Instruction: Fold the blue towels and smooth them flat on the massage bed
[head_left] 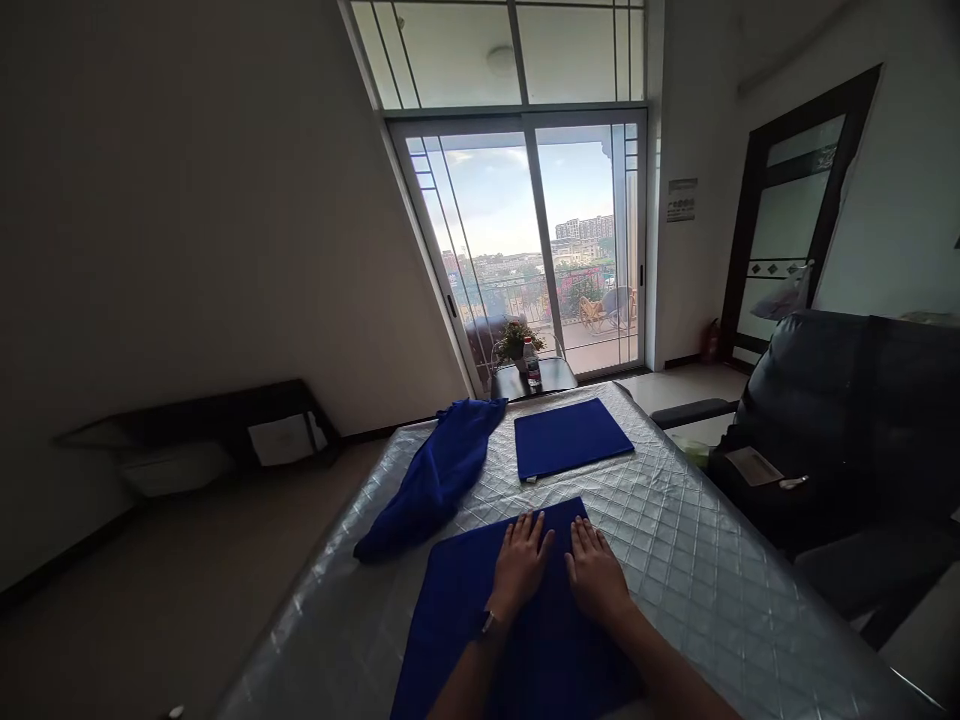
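Observation:
A blue cloth (457, 600) lies spread flat at the near part of the table, partly hidden under my forearms. My left hand (523, 560) rests flat on it with fingers stretched out, a dark band at the wrist. Close beside, my right hand (596, 568) lies palm down near the cloth's far right corner, fingers extended. Neither hand grips anything. Beyond them is a second blue cloth (571, 438), folded into a neat flat rectangle with a small pale tag at its near edge. To the left, a crumpled blue cloth (442, 475) lies in a loose heap.
A silver quilted cover (697, 560) drapes the table. Behind its far end, a small stand (555, 374) holds a plant (517, 342) and a bottle (532, 364). A dark armchair (847, 420) stands close on the right. Sliding glass doors (487, 230) are at the back.

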